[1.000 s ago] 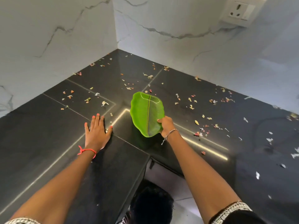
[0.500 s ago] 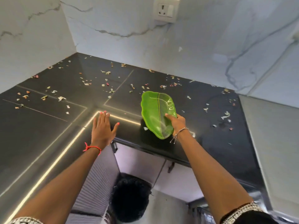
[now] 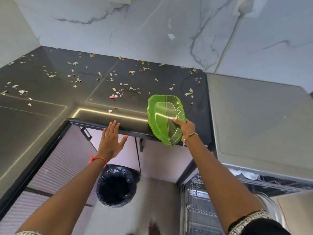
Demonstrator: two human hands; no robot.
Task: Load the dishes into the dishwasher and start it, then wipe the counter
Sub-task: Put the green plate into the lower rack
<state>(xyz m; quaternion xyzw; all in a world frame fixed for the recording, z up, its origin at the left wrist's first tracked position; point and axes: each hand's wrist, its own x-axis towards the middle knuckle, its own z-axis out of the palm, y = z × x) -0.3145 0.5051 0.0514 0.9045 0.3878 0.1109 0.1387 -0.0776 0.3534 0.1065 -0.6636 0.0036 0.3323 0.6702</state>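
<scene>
A green leaf-shaped plate [image 3: 163, 116] hangs tilted over the front edge of the black counter [image 3: 50, 92]. My right hand [image 3: 185, 128] grips its right rim, thumb on the upper face. My left hand [image 3: 111, 141] is open with fingers spread, its fingertips at the counter's front edge, palm out past the edge. Several food scraps [image 3: 116, 95] lie scattered over the counter. The open dishwasher [image 3: 208, 206] shows its wire rack at the lower right, below my right forearm.
A bin lined with a black bag [image 3: 116, 185] stands on the floor under the counter gap. A grey appliance top [image 3: 259, 119] adjoins the counter on the right. Marble walls [image 3: 152, 31] close the back and left, with a plugged-in socket [image 3: 243, 7] at upper right.
The view has swung right and down. My right hand has carried the plate right to the counter's front edge. My left hand has slid off the surface to the edge.
</scene>
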